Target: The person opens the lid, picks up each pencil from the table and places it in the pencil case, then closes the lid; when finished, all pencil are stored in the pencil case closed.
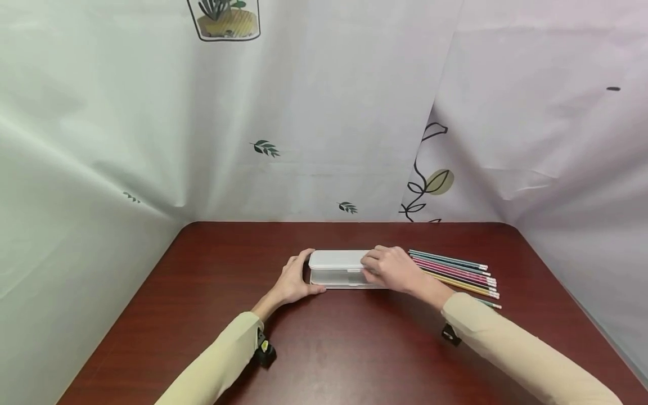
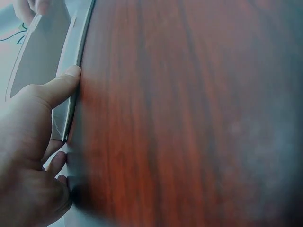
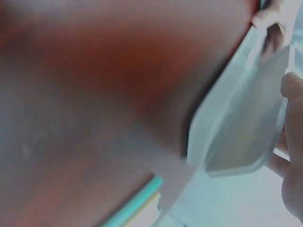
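A white pencil case (image 1: pixel 336 278) lies crosswise at the middle of the table, its lid (image 1: pixel 334 259) raised part way from the base. My left hand (image 1: pixel 292 282) grips the left end of the base, thumb on the near edge and fingers round the far side. The lid's rim is pinched at the right by my right hand (image 1: pixel 392 269); in the right wrist view the thumb (image 3: pixel 292 86) presses on the rim. From the head view little of the case's interior shows. Several pencils (image 1: pixel 455 273) lie to the right of the case, partly behind my right wrist.
The dark red wooden table (image 1: pixel 324 349) ends at a pale printed curtain (image 1: pixel 324 112) at the back, with pale hangings on both sides. The pencils lie roughly side by side, eraser ends pointing right. A teal pencil (image 1: pixel 489 304) lies nearest, partly under the right sleeve.
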A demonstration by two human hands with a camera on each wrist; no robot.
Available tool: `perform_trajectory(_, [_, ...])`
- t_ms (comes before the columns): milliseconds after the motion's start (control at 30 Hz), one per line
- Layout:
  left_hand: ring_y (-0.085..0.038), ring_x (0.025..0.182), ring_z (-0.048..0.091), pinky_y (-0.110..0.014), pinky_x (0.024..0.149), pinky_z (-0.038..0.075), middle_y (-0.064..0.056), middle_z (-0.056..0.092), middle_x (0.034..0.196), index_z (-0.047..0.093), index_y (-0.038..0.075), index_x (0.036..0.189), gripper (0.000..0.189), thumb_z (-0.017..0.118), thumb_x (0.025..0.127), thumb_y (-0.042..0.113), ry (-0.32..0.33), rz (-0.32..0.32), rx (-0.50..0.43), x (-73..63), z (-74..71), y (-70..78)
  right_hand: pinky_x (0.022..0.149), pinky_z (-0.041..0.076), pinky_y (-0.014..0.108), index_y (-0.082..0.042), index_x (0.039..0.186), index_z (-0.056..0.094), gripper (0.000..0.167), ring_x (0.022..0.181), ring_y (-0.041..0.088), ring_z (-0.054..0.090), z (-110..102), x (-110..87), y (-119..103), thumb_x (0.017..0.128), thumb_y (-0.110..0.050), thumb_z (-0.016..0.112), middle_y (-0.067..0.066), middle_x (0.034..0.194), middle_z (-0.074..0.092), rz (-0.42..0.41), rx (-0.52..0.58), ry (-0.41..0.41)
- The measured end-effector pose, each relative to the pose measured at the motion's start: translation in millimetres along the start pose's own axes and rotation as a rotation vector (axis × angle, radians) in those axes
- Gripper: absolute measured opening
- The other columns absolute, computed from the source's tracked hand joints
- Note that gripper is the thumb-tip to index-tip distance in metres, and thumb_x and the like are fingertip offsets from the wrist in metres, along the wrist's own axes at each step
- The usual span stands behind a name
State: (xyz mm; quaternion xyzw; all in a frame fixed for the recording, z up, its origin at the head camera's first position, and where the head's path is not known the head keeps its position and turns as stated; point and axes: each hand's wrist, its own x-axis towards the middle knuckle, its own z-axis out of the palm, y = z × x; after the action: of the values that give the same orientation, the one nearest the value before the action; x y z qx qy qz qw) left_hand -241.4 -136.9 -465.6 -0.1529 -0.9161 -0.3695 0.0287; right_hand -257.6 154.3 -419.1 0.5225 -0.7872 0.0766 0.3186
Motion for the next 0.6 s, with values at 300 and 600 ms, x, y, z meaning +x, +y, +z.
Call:
perform_trajectory(300, [-0.035, 0.129, 0.043, -0.055, 0.102, 0.036, -0.012, 0.055, 0.138, 0.039, 0.007, 0.143, 0.096, 0.094, 0.067, 0.029, 0.022, 0.029, 0.001, -0.9, -0.2, -0.4, 0.046, 0.047, 0.031, -0.009, 0.082, 0.070, 0.007, 0.067, 0.018, 0.060, -14.8, 0.5, 23.2, 0.076, -0.009, 0.074, -0.001, 0.076, 0.064, 0.056, -0.043, 0.063])
perform_trajectory(600, [-0.034, 0.128, 0.044, -0.053, 0.104, 0.034, -0.012, 0.056, 0.139, 0.040, 0.007, 0.137, 0.091, 0.094, 0.067, 0.028, 0.028, 0.049, -0.007, -1.4, 1.1, -0.9, 0.048, 0.048, 0.031, -0.007, 0.085, 0.074, 0.009, 0.066, 0.017, 0.061, -17.8, 0.1, 35.7, 0.078, -0.007, 0.069, 0.001, 0.078, 0.066, 0.159, 0.015, 0.101])
